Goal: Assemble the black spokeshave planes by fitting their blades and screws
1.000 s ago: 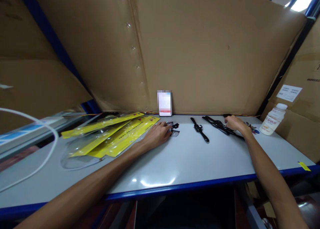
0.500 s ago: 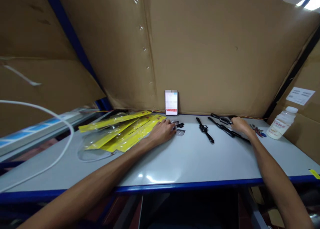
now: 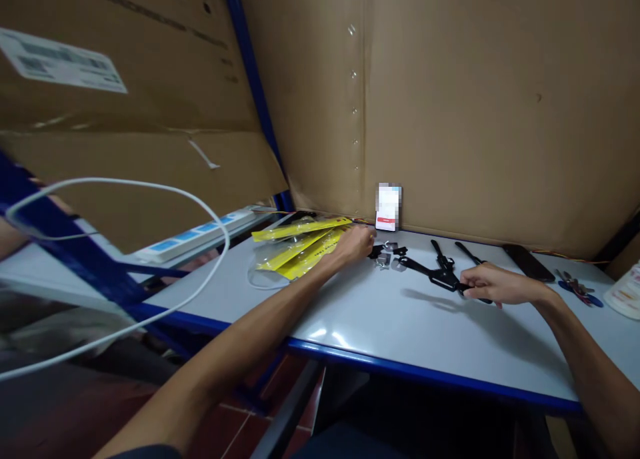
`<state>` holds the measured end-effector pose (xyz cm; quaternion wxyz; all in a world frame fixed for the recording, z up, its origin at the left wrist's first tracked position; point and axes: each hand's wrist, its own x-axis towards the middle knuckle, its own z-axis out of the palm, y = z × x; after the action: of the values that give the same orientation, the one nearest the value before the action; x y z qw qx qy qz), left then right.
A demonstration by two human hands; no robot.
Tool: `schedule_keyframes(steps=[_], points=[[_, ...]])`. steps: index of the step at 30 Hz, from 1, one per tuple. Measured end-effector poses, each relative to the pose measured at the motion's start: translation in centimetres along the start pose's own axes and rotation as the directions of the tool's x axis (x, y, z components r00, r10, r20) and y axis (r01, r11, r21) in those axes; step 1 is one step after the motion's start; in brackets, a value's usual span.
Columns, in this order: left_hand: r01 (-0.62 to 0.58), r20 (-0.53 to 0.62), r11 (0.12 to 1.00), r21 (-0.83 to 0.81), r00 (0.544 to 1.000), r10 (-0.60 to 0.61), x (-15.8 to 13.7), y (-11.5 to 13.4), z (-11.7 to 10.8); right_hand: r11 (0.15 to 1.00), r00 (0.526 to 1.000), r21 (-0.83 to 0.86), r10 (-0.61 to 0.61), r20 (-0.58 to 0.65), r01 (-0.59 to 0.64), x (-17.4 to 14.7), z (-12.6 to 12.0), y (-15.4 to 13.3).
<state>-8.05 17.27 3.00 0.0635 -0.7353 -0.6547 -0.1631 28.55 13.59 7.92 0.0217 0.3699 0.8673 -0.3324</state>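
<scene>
Left hand [image 3: 357, 243], right hand [image 3: 493, 285] bare; forearms [image 3: 280, 319] bare; dark sleeve hem [image 3: 147, 452], left arm [image 3: 200, 385].

Keys [image 3: 579, 288] lie just beside a pale bottle [image 3: 625, 293].

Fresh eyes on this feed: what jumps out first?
Probably the bright yellow packages, spread on the tabletop beside the left hand, and the black tool, held above it in the right hand. The lit phone, propped upright at the tabletop's back edge, stands out next.

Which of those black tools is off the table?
The black tool in the right hand, held above its shadow; the other two lie on the table behind it.
</scene>
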Motion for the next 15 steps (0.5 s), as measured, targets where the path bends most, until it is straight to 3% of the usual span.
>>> schedule_keyframes(steps=[8,15], points=[[-0.057,0.123,0.997,-0.046,0.990,0.062,-0.5,-0.7,1.5,0.999,0.991,-0.040,0.026,0.128,-0.021,1.6,2.2,-1.4],[-0.042,0.097,0.987,-0.156,0.994,0.058,0.0,-0.5,1.8,0.990,0.999,-0.139,-0.031,0.012,0.033,3.5,3.7,-0.9]])
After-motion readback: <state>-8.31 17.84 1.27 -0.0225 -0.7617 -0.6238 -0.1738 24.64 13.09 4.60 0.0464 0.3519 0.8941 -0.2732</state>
